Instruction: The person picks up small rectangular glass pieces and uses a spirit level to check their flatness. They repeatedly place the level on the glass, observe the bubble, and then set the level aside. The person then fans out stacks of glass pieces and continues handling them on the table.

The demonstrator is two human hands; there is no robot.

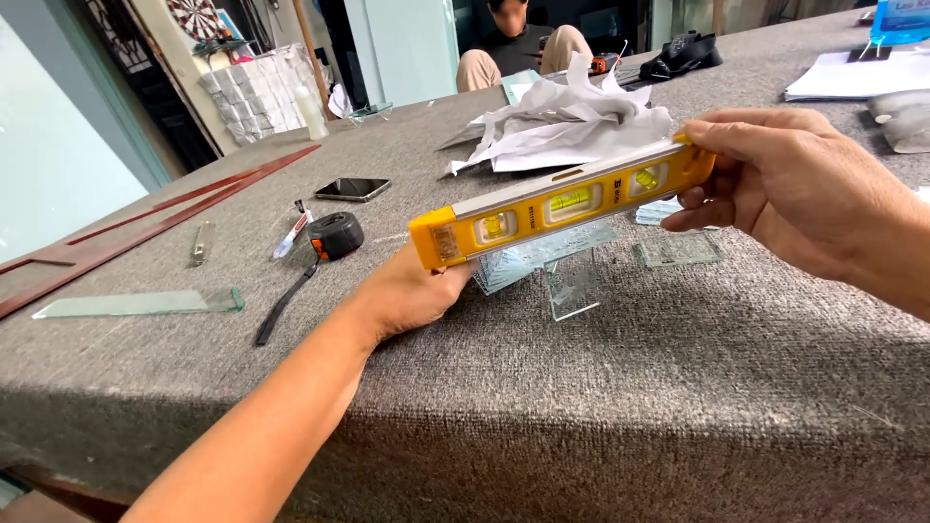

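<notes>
Yellow spirit level (562, 201) is held lengthwise between both hands above the middle of the grey carpeted table (581, 407), tilted so that its right end sits higher and farther. Its 3 vials are turned toward the camera, seemingly so that the bubbles can be read. Directly beneath it a small assembly of clear glass pieces (567, 271) stands on the table, and the level appears to be rested on or held just over its top edge; contact cannot be told for certain.

The near-left end is supported by the left hand (412, 295), which is curled under and behind the level, with the fingers mostly hidden. The far-right end is pinched by the right hand (775, 184), thumb on top and fingers partly spread below.

To the left a tape measure (334, 235), a white marker pen (291, 232), a dark phone (353, 188), a glass strip (140, 304) and a long red straightedge (165, 218) are laid on the table. Crumpled white paper (567, 121) is piled behind the level, and a seated person (523, 44) is seen at the far edge.
</notes>
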